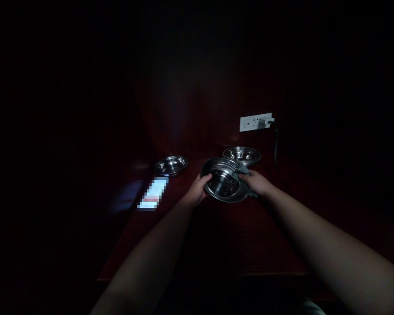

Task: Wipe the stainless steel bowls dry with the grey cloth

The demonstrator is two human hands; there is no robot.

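Metal bowl (221, 183) with cloth (243, 169) over rim.

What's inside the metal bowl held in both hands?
In the bowl, a grey cloth in the right hand covers part of the right side; the left hand hooks its thumb inside. Surfaces beneath both are hidden.

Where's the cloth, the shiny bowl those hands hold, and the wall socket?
Cloth (243, 169): head view, its upper part.
Held bowl (222, 181): head view, its shiny inside.
Wall socket (252, 123): head view, its white faceplate.
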